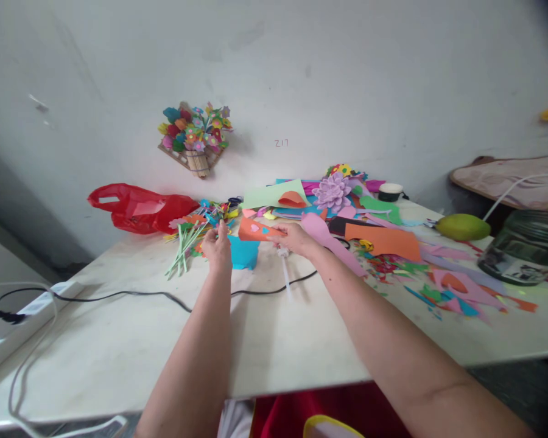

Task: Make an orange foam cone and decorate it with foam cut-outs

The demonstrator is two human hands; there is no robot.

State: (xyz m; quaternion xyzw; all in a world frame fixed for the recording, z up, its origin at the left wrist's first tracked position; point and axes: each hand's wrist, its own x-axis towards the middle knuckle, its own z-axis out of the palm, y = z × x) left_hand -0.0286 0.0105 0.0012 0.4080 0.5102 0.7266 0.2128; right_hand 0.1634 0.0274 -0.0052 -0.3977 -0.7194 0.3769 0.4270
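Observation:
In my right hand (293,238) is a piece of orange paper (251,230), gripped at its right end, with pink and blue hearts on its face. My left hand (217,248) is raised just left of that paper, thumb and fingers pinched together; whatever they hold is too small to make out. A blue paper piece (244,252) stands on the table below the orange one. Close under my right hand a translucent white stick (286,274) points toward me. Green paper stems (182,250) and small coloured flowers lie left of my left hand.
A red plastic bag (141,210) lies at the back left. Coloured sheets, a purple flower (332,192) and scraps (456,295) cover the right side. A glass jar (525,249) and a green fruit-like object (463,227) stand far right. A black cord (132,293) crosses the table.

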